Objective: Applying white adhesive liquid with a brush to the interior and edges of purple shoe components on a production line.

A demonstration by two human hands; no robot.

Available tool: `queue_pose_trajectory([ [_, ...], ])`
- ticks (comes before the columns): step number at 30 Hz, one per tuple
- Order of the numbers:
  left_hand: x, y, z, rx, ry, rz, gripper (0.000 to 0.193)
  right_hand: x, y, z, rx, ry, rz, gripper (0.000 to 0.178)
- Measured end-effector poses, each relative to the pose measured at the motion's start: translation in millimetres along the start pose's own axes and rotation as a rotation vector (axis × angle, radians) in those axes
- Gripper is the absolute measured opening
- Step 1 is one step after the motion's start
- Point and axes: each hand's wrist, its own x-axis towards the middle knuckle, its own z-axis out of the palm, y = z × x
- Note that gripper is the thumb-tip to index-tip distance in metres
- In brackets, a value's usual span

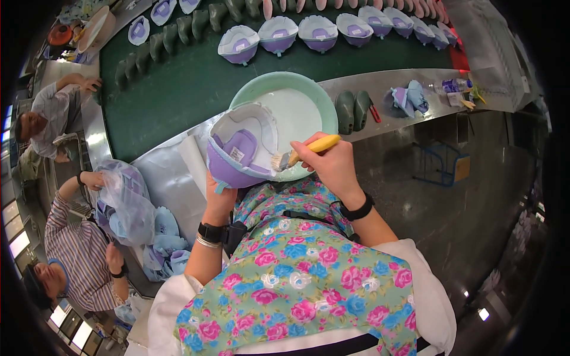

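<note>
My left hand [219,199] grips a purple shoe upper [228,168] from below, its white-lined inside turned up toward me. A label shows on the purple tongue inside it. Between the fingers of my right hand [333,165] is a paintbrush [322,143] with a yellow handle. The pale bristles touch, or nearly touch, the upper's right edge. Just behind the upper stands a mint-green basin [255,89] with white liquid [300,113] in it. The upper hides the basin's near left part.
Shoe uppers [317,34] and dark green shoe lasts [184,29] line the green belt [172,89]. Right of the basin are two lasts [352,111], a red-handled tool [374,111] and a bottle [454,86]. At left, a co-worker [83,252] handles a plastic bag [126,199] beside piled blue uppers [166,240].
</note>
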Motion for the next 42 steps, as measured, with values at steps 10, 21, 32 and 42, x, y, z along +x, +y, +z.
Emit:
queue_pose_trajectory([
  [10, -2, 15, 38, -0.043, 0.172, 0.007, 0.029, 16, 2, -17, -0.158, -0.004, -0.227, 0.018],
  [21, -9, 30, 44, -0.553, 0.139, -0.765, 0.032, 14, -63, 10, 0.051, -0.454, -0.436, 0.010],
  [32, -4, 25, 44, -0.572, -0.031, -0.972, 0.021, 45, -12, -23, -0.252, -0.311, -0.093, 0.017],
  [42, 141, 27, -90, 0.005, 0.192, -0.129, 0.022, 39, -11, -68, 0.191, 0.249, 0.059, 0.019],
])
